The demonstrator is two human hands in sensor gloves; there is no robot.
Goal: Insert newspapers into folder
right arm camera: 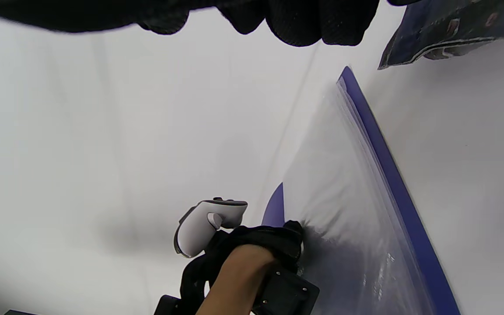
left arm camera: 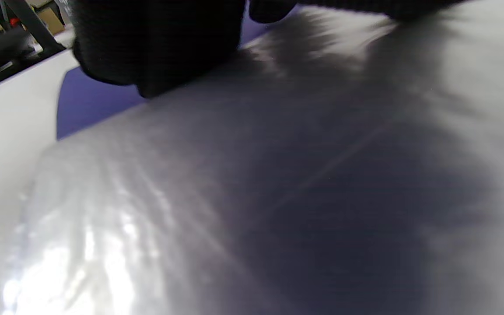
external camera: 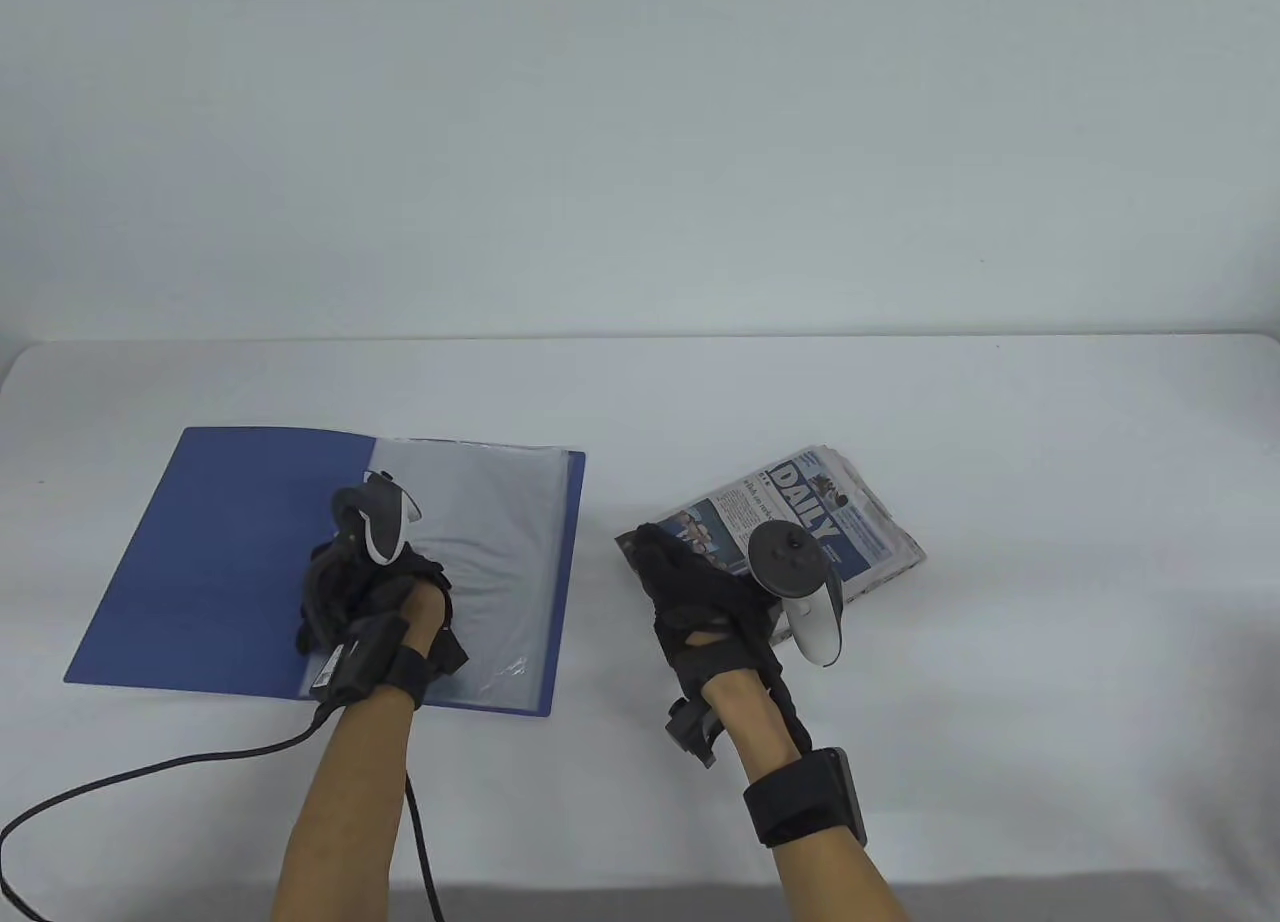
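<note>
A blue folder (external camera: 220,562) lies open on the table at the left, with its clear plastic sleeves (external camera: 500,522) on the right half. My left hand (external camera: 425,567) rests on the sleeves and pinches the top one, which wrinkles around the fingers (left arm camera: 155,43). The sleeve (left arm camera: 278,197) bulges up close to the left wrist camera. A folded newspaper (external camera: 850,532) headed "DAILY" lies to the right of the folder. My right hand (external camera: 660,557) grips its near left end. The right wrist view shows a corner of the newspaper (right arm camera: 449,26) beside my fingers (right arm camera: 304,22), and the folder's edge (right arm camera: 392,175).
A black cable (external camera: 150,772) runs from my left wrist across the table's front left. The white table (external camera: 1000,412) reaches to a pale wall at the back. A gap of bare table separates the folder and the newspaper.
</note>
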